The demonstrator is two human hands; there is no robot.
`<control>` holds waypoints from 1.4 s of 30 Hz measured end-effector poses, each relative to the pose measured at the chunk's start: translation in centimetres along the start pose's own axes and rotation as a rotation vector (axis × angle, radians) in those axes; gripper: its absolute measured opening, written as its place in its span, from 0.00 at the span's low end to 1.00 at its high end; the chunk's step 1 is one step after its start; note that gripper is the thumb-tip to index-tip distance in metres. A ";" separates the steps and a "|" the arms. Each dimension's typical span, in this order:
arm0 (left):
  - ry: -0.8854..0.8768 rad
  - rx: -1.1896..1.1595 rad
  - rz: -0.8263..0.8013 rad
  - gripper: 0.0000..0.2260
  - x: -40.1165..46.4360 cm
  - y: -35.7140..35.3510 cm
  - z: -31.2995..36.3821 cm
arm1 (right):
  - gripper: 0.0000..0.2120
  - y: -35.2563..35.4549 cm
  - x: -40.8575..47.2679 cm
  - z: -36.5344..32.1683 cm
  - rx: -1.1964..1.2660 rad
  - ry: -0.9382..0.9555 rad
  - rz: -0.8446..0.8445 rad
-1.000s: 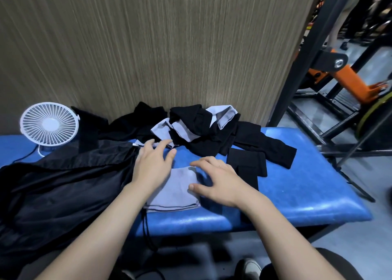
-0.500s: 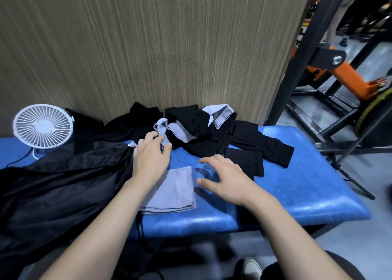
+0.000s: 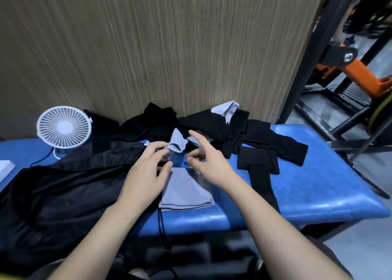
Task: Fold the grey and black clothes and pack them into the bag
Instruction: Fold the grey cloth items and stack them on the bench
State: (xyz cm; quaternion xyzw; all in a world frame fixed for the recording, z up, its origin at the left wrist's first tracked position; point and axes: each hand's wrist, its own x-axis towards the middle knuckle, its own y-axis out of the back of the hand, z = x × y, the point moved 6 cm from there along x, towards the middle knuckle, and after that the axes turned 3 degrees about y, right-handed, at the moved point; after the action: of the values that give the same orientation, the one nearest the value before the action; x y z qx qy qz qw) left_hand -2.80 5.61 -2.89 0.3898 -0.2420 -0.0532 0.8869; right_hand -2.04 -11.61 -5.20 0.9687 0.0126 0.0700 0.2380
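One grey cloth (image 3: 186,191) is seen lying folded flat on the blue bench (image 3: 318,186), near its front edge, so the first fold is judged done and the step in hand is judged to be the picking up of the next piece. A loose grey piece (image 3: 177,142) is raised a little at the near edge of the heap of black and grey clothes (image 3: 212,125) piled against the wooden wall (image 3: 169,46). The left hand (image 3: 146,173) is reached forward with its fingers bent, and the tips of those fingers are seen at the lower edge of the loose grey piece; it appears to be pinched there, though the blur leaves this short of certain. The right hand (image 3: 209,163) is held just beside it, above the bench, with the forefinger stretched towards the heap and the other fingers loosely curled, and nothing is held in it. A large black bag (image 3: 63,190) is spread over the left part of the bench, its cord hanging over the front edge, and nothing can be seen packed into it yet. Two black folded pieces (image 3: 257,161) lie to the right of the hands. A small white fan (image 3: 63,127) stands at the back left. For the next move, the loose grey piece needs to be drawn clear of the black cloth around it and laid flat on bare bench, with the right hand likely brought to a second edge.
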 end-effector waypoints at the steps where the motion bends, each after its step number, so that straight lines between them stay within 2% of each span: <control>1: -0.007 0.019 0.000 0.14 -0.2 0.3 0.0 | 0.33 -0.8 0.5 -0.2 0.016 0.003 0.000; 7: -0.067 -0.043 -0.029 0.15 -1.2 1.6 -0.2 | 0.36 -4.8 2.5 -0.7 0.153 -0.010 -0.082; 16: -0.180 0.007 0.018 0.16 -2.5 4.6 -0.9 | 0.25 -5.3 3.2 -0.6 0.217 -0.047 -0.055; 20: -0.173 -0.012 0.153 0.11 -2.9 6.2 -0.3 | 0.19 -5.5 3.1 -1.2 0.092 -0.001 0.044; 24: -0.098 -0.018 0.260 0.13 -3.0 7.6 -0.5 | 0.17 -5.4 2.4 -2.0 -0.010 0.026 0.120; 27: -0.165 0.036 0.265 0.19 -3.3 8.4 0.0 | 0.16 -5.1 2.0 -1.8 -0.091 0.000 0.194; 32: -0.169 0.088 0.333 0.19 -3.8 9.7 -1.5 | 0.12 -3.7 0.6 -2.4 0.104 0.012 0.336; 35: -0.154 0.075 0.332 0.22 -3.8 9.9 -2.0 | 0.15 -2.1 -0.7 -3.3 0.090 0.106 0.411; 38: -0.175 0.041 0.303 0.21 -3.4 9.1 -1.4 | 0.16 0.2 -1.9 -3.6 -0.044 0.222 0.479; 42: -0.193 -0.007 0.223 0.20 -2.6 7.4 0.0 | 0.11 3.9 -3.3 -2.7 -0.260 0.236 0.568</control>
State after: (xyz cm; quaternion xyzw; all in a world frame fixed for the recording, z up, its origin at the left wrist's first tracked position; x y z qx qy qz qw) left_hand -5.75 11.51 1.43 0.3504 -0.3680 0.0077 0.8613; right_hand -5.76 -14.03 -1.46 0.8802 -0.2395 0.2464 0.3274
